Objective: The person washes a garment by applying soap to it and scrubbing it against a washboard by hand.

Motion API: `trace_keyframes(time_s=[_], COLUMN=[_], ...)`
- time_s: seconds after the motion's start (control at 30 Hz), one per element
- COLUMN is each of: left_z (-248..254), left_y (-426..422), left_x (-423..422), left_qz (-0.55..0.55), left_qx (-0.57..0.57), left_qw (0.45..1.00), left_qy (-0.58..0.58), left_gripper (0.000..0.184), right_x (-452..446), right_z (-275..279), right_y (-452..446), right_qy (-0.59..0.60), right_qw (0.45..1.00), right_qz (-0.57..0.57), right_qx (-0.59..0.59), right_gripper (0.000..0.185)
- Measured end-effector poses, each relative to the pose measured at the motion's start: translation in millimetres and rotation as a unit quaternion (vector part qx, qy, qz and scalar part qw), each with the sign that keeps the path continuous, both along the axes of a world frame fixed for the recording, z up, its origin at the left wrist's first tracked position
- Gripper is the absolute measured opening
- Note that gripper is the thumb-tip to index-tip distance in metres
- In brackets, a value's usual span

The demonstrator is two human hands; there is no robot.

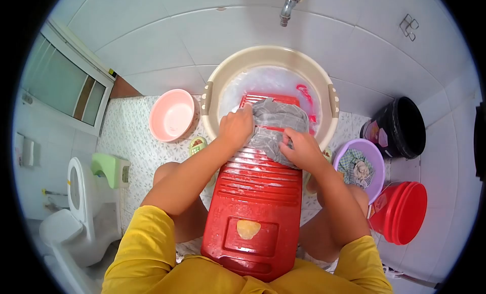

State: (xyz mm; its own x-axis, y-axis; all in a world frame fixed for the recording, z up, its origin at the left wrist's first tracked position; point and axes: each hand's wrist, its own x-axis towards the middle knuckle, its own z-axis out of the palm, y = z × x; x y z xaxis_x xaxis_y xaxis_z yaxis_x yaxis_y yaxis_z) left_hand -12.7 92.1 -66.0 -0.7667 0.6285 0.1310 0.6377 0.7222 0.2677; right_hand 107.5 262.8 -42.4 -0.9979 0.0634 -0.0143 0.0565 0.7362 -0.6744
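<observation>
A red washboard [258, 192] leans from my lap into a large beige tub [271, 53] of cloudy water. Wet grey cloth [281, 116] lies over its upper part. My left hand [237, 126] is closed on the cloth's left edge. On the right side, my right hand [299, 148] has its fingers curled on the same cloth. A yellowish piece of soap [248, 229] rests in the recess at the washboard's near end. Something bright pink [305, 94] floats in the tub at the right.
A pink basin [172, 115] stands left of the tub, with a green stool [110, 170] and a toilet [81, 192] farther left. At the right are a purple basin [373, 157] holding cloths, a black bucket [400, 127] and a red bucket [405, 213]. A tap [289, 8] hangs above.
</observation>
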Motion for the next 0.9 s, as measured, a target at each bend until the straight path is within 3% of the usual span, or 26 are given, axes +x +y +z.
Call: trace_keyframes(time_s=[0.07, 0.13, 0.3, 0.4, 0.47, 0.57, 0.63, 0.7, 0.8, 0.9], left_z=[1, 10, 38, 3, -8, -11, -9, 22, 40, 20], left_y=[0, -9, -26, -11, 4, 13, 5, -9, -24, -11], left_x=[3, 33, 100, 44, 2, -4, 23, 63, 89, 60], left_qz=[0.013, -0.069, -0.152, -0.103, -0.015, -0.001, -0.001, -0.103, -0.154, -0.086], left_qx=[-0.005, 0.007, -0.02, 0.03, -0.003, 0.025, 0.018, 0.021, -0.024, -0.012], left_qw=[1.0, 0.997, 0.988, 0.994, 0.999, 0.999, 1.0, 0.994, 0.988, 0.996], left_qy=[0.017, -0.034, 0.01, 0.024, 0.033, 0.029, 0.004, -0.02, -0.025, -0.024], left_gripper=[0.024, 0.024, 0.023, 0.022, 0.021, 0.021, 0.022, 0.018, 0.019, 0.019], right_x=[-1, -1, 0, 0, -1, -3, -3, 0, 2, 3], right_z=[2, 2, 1, -2, -4, -6, -7, -5, -3, 0], right_y=[0, 1, 1, 1, -1, 1, 2, 2, 3, 1], right_qy=[-0.008, -0.017, -0.019, 0.006, 0.015, 0.018, 0.012, 0.021, 0.027, 0.019], right_qw=[1.0, 1.0, 1.0, 1.0, 1.0, 1.0, 1.0, 1.0, 0.999, 1.0], right_qz=[0.004, 0.001, 0.022, 0.02, 0.012, 0.004, 0.003, 0.011, 0.024, 0.012], right_qx=[0.004, 0.003, 0.011, -0.001, -0.002, 0.004, 0.005, 0.004, -0.012, -0.001], right_gripper=[0.018, 0.018, 0.017, 0.017, 0.016, 0.016, 0.016, 0.016, 0.016, 0.015])
